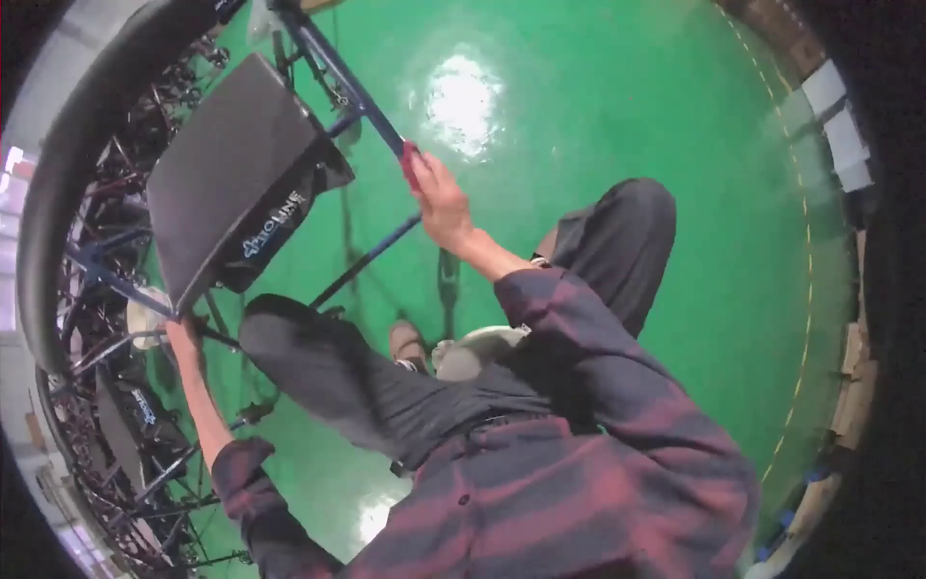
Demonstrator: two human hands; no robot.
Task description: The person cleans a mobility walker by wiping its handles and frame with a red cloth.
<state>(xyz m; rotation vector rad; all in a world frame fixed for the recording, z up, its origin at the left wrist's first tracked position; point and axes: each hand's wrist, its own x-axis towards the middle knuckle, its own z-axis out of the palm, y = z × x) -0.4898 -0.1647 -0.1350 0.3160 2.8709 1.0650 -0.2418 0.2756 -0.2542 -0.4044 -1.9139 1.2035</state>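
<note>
A blue tubular frame [338, 72] carries a black seat [227, 164] with white and blue lettering on its edge. My right hand [444, 205] is closed round a red cloth or pad [412, 166] pressed on the frame's tube. At the frame's lower left joint, beneath the seat's corner, is my left hand [178, 333], its fingers mostly hidden behind the tubes. A pale round object [148, 317] lies beside it.
More dark frames crowd the left side, one with a lettered black seat [135, 425]. A pale stool [473, 355] is between my legs on the green floor [617, 106]. Cardboard boxes [854, 386] line the right edge.
</note>
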